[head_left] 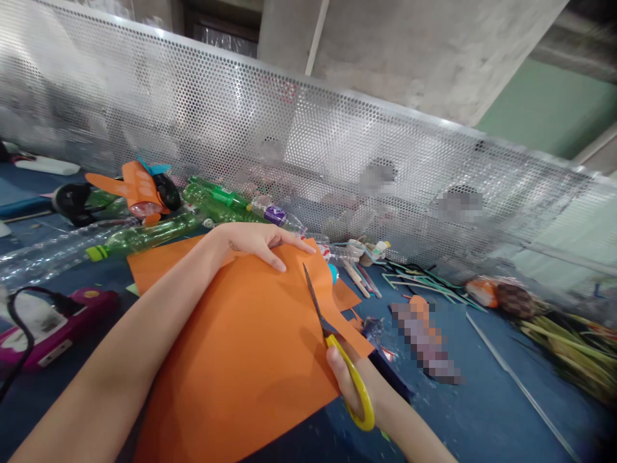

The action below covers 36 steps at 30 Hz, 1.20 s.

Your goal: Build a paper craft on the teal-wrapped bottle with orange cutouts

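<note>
- Workpiece: the orange sheet [226, 347] was located in the centre, over the blue table [482, 399]; full contact with the surface beneath could not be confirmed.
- Right hand [343, 373]: the scissors [333, 341] were grasped, with the thumb passed through the yellow handle loop; the remaining fingers were largely hidden.
- Left hand [253, 241]: it was laid at the far edge of the sheet, thumb and index finger spread over the upper face. Whether the edge was clenched by the other fingers could not be told.
- Cutting line: one blade was exposed above the sheet, its tip directed toward the far edge; a strip [351, 333] was bent away along the right side.
- Hazard, injury: the left index finger was placed near the blade tip; a cut could be caused if the blades were advanced without that hand being moved.
- Hazard, crooked edge: the line could be made to wander if the sheet were allowed to sag or turn under a light left hold.
- Hazard, tearing: the strip could be torn or folded into the blades if it were pulled sideways.
- Hazard, disturbance: the green bottle [152, 235], laid near the far left, could be rolled if knocked by the left forearm.
</note>
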Tool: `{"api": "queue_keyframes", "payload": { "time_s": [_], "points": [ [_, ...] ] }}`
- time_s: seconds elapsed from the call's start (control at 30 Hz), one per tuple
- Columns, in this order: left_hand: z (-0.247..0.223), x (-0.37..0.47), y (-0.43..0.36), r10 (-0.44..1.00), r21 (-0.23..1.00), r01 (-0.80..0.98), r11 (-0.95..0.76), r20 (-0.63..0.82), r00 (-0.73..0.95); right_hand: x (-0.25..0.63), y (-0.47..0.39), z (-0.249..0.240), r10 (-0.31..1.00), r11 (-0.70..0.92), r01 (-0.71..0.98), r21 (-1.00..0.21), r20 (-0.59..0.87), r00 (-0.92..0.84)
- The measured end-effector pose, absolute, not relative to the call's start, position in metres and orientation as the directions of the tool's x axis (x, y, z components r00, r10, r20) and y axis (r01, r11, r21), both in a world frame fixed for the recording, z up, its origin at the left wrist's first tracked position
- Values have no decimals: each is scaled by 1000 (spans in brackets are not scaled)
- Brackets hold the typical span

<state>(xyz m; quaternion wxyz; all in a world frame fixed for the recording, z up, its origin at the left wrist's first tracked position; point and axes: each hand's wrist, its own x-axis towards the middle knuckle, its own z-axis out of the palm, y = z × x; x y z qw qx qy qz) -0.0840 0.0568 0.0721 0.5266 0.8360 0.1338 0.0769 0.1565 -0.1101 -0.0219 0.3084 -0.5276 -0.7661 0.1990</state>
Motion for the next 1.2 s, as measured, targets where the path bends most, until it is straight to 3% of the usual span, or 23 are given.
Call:
{"api": "queue_keyframes", "payload": {
  "time_s": [0.33, 0.8, 1.2],
  "points": [
    [73, -85, 55, 314, 910, 150, -385, -24, 949, 153, -105, -45, 942, 278, 717, -639, 328, -73],
    [74, -85, 53, 345, 923, 168, -347, -41, 938, 153, -105, -43, 956, 262, 684, -680, 280, -88],
    [70, -87, 60, 267, 921, 127, -367, -27, 963, 155, -103, -44, 945, 308, 679, -666, 294, -140]
  ]
}}
